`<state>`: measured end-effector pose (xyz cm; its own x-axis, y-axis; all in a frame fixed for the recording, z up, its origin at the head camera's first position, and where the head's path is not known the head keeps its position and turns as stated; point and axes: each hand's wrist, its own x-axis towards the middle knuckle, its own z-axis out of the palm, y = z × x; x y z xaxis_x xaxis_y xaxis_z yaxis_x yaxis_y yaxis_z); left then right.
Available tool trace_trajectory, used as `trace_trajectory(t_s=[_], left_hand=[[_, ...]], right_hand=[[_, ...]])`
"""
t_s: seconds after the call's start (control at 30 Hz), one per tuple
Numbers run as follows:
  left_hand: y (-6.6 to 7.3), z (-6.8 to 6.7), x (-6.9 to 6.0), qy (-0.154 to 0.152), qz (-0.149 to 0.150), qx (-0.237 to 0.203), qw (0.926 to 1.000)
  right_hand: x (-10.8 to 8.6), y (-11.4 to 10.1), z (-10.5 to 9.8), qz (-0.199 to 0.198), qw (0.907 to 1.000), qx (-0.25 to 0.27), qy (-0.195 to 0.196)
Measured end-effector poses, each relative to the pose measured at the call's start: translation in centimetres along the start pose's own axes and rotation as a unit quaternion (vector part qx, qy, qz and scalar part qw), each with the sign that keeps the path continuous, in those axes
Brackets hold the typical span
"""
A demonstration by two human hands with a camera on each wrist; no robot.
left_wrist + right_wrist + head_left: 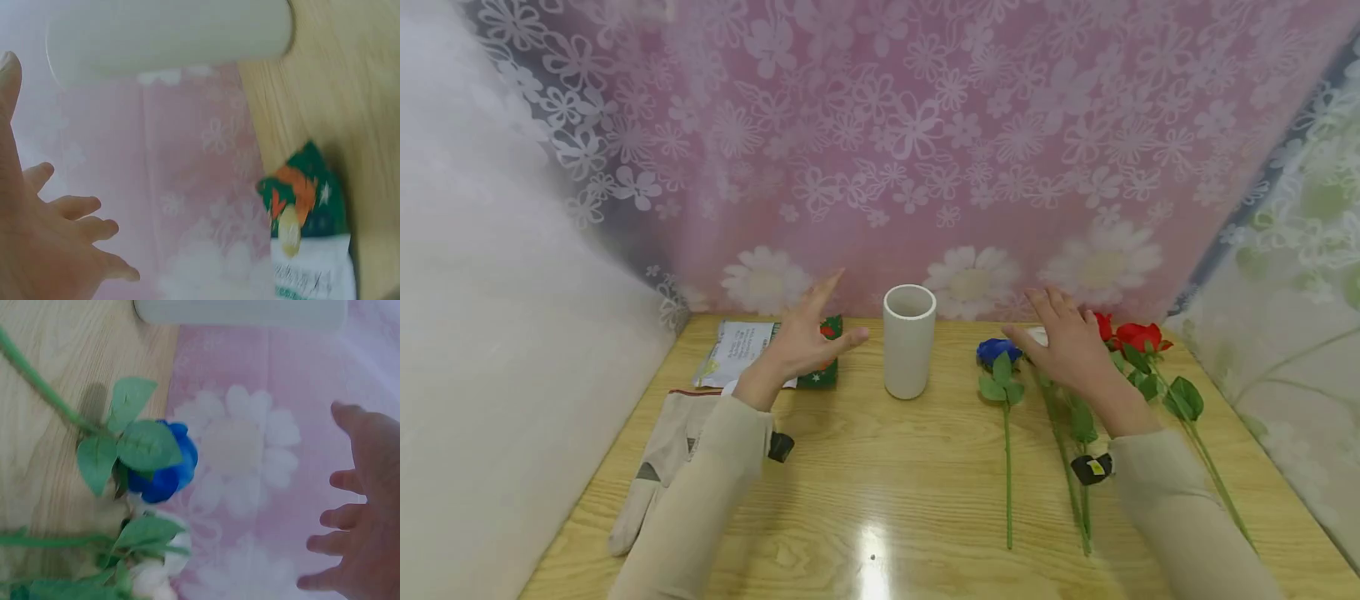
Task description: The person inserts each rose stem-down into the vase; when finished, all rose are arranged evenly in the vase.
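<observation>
My left hand point(808, 337) and my right hand point(1070, 346) are both raised in the air, fingers parted and thumbs held away; they hold nothing. Between them, in the middle of the frame, the white vase point(908, 354) stands upright near the table's point(820, 517) back edge, with room on each side. Behind my left hand lies a green-and-white packet point(737, 354); near my right, a blue rose point(998, 352).

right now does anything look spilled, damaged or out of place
No spill or damage shows; the white vase stands upright. Only a dark speck on the table looks odd, standing out against the pale surface; mark or crumb, unclear.
</observation>
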<state>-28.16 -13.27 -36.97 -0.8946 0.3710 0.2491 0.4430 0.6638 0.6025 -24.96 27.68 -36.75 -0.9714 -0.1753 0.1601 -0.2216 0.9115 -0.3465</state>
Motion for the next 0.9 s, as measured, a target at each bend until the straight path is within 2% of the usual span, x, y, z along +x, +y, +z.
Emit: trace_trajectory(t_s=[0.1,0.2,0.3,0.43,0.57,0.67,0.9], left_hand=[[0.1,1.1,0.0,0.015,-0.002,-0.06,0.9981],[0.3,2.3,0.2,0.038,-0.014,-0.114,0.9927],[0.6,3.4,0.3,0.057,-0.019,-0.184,0.9811],[1.1,4.8,0.6,0.06,-0.016,-0.246,0.9672],[1.3,6.1,1.2,0.039,-0.009,-0.261,0.9644],[1.3,6.8,1.5,0.023,-0.002,-0.265,0.9639],[1.6,7.7,1.7,0.021,0.006,-0.29,0.9569]], right_hand=[[-0.9,2.1,-0.3,0.006,0.9992,0.03,0.028],[-1.9,4.3,-0.5,0.019,0.9969,0.043,0.063],[-3.1,6.4,-0.9,0.033,0.9937,0.055,0.093],[-5.0,9.2,-1.3,0.054,0.9895,0.091,0.099],[-6.8,12.4,-1.5,0.082,0.9859,0.11,0.096],[-8.2,14.5,-1.5,0.093,0.9858,0.097,0.1],[-11.0,18.7,-1.3,0.106,0.9898,0.052,0.08]])
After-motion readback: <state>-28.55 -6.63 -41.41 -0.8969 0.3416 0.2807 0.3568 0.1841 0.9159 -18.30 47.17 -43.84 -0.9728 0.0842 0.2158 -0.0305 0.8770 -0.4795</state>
